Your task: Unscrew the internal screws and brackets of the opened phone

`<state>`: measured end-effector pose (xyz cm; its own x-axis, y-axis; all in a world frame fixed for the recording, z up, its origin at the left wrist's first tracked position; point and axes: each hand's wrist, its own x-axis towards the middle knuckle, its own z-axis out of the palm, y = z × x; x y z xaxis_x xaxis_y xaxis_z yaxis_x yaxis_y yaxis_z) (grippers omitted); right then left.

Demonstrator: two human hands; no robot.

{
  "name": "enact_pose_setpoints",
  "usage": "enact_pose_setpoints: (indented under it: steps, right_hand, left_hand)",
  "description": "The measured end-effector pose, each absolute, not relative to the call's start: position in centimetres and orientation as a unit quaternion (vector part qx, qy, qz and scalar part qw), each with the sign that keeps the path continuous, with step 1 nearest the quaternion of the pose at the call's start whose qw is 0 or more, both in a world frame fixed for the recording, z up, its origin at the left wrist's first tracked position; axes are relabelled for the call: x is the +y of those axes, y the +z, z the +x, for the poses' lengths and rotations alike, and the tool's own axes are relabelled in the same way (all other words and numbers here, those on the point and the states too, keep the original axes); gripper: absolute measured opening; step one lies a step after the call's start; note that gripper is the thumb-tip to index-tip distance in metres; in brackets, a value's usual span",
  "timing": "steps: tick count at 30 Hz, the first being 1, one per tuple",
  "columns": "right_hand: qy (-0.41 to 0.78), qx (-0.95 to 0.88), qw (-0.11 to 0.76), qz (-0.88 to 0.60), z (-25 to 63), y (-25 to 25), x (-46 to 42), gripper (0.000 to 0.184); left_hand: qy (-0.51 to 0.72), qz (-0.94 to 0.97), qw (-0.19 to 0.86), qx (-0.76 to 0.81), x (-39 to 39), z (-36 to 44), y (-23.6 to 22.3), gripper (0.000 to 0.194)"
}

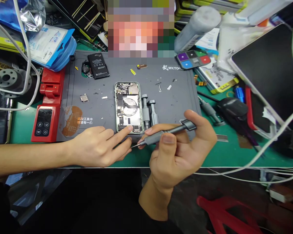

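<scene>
An opened phone (132,114) with its inner parts showing lies on the grey mat (100,113). My left hand (95,146) reaches in from the left, palm down, its index fingertip on the phone's lower end. Its other fingers are slightly bent below the mat's edge; the thumb is hidden. Held in my right hand (183,156) is a grey precision screwdriver (154,138), tilted, its thin tip beside my left fingers. Whether a screw is on the tip cannot be seen. Two more screwdrivers (145,109) lie right of the phone.
A black battery (98,66) and several small metal parts are scattered on the mat. At left stands a red device with buttons (46,122). A coloured sectioned tray (193,59), a tablet-like screen (266,71) and cables crowd the right. Someone across the table is blurred out.
</scene>
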<state>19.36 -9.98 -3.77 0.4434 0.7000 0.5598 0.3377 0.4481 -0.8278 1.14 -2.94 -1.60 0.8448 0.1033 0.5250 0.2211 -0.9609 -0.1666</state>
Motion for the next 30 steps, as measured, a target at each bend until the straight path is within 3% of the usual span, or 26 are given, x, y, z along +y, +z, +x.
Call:
enact_pose_setpoints:
  steps: [30]
  right_hand:
    - [0.125, -0.505, 0.678, -0.52, 19.42, -3.77, -9.99, 0.038]
  left_hand:
    - [-0.248, -0.959, 0.113, -0.077, -2.91, 0.85, -1.57, 0.022]
